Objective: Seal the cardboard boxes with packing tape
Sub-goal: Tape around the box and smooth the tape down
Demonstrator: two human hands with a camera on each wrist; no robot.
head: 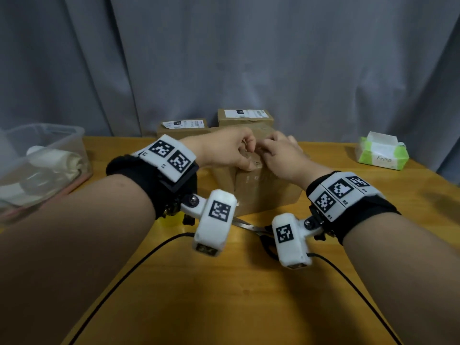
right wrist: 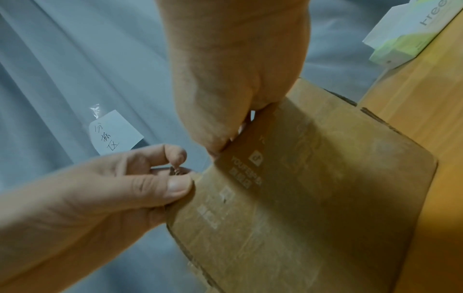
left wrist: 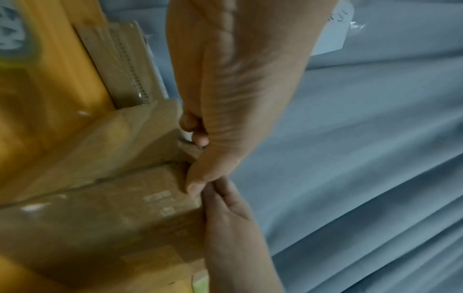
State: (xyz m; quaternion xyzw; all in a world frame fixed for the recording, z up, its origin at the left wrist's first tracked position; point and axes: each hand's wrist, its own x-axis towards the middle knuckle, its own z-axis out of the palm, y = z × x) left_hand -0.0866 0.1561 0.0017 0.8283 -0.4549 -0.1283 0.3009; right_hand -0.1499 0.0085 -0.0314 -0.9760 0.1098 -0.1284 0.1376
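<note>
**Both hands at the box top**

Left hand (head: 227,151) pinches the near top edge of the cardboard box (head: 268,192) at the table (head: 224,295) centre; right hand (head: 281,158), fingers curled, presses there too. Scissors (head: 251,227) lie nearer.

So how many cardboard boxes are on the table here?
3: the near box under both hands, a labelled box behind it on the left, another labelled box behind on the right. More may be hidden.

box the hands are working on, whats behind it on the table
Behind the near box stand two more cardboard boxes with white shipping labels on top, against the grey curtain. The left hand and right hand cover their lower fronts.
</note>
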